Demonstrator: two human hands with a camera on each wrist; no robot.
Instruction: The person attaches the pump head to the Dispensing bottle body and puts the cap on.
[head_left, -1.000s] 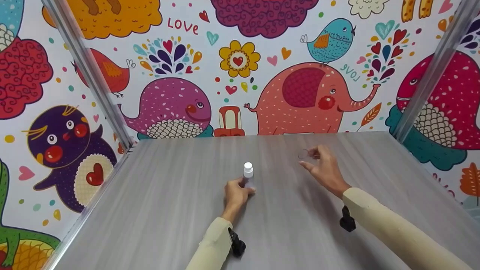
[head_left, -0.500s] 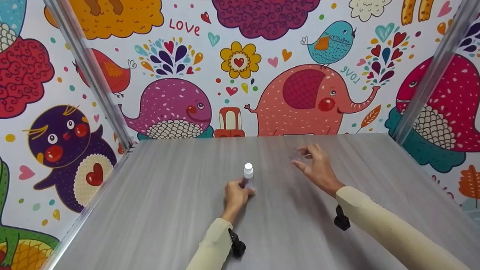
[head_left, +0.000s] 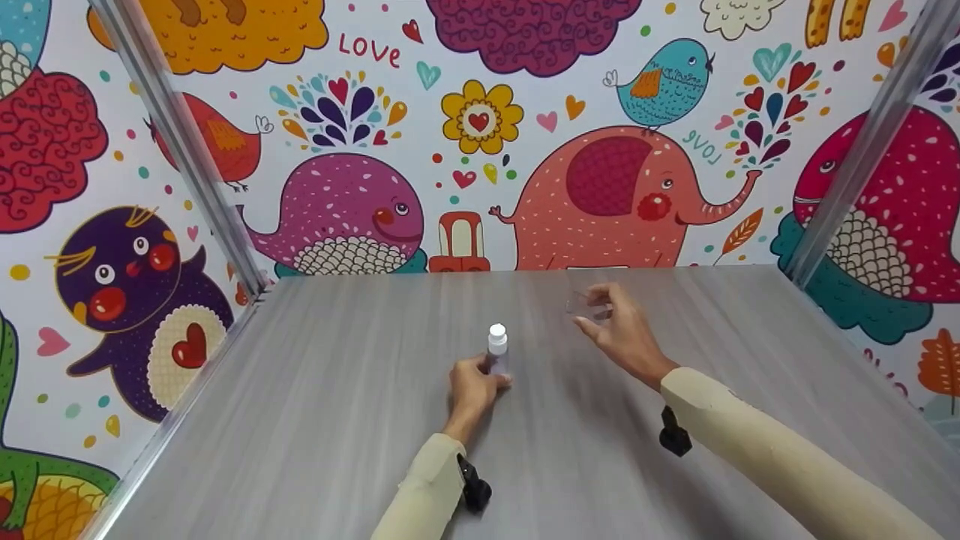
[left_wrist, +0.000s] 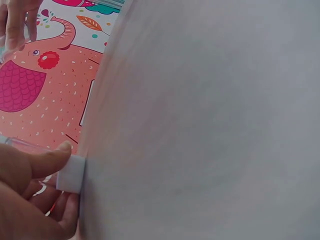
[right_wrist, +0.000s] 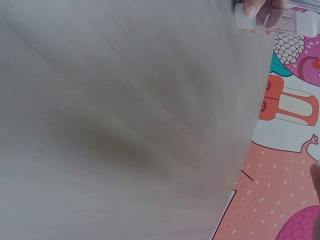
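A small clear bottle (head_left: pixel 497 342) with a white top stands upright on the table. My left hand (head_left: pixel 471 388) grips its lower body, the thumb on one side and fingers round the other. The left wrist view shows the bottle's white base (left_wrist: pixel 71 175) against the tabletop, just beyond the thumb. To the right and farther back, my right hand (head_left: pixel 628 334) is raised above the table. Between its thumb and fingers it pinches a clear, see-through cap (head_left: pixel 576 304), its open outline facing left. Only a fingertip (right_wrist: pixel 316 177) of this hand shows in the right wrist view.
The grey wood-grain table (head_left: pixel 337 390) ends at a wall (head_left: pixel 465 45) printed with cartoon animals. Metal posts (head_left: pixel 180 150) stand at its back corners. Each sleeve carries a black wrist camera (head_left: pixel 474 484).
My right hand has moved left with the clear cap, closer to the bottle. The left hand and the bottle have stayed in place.
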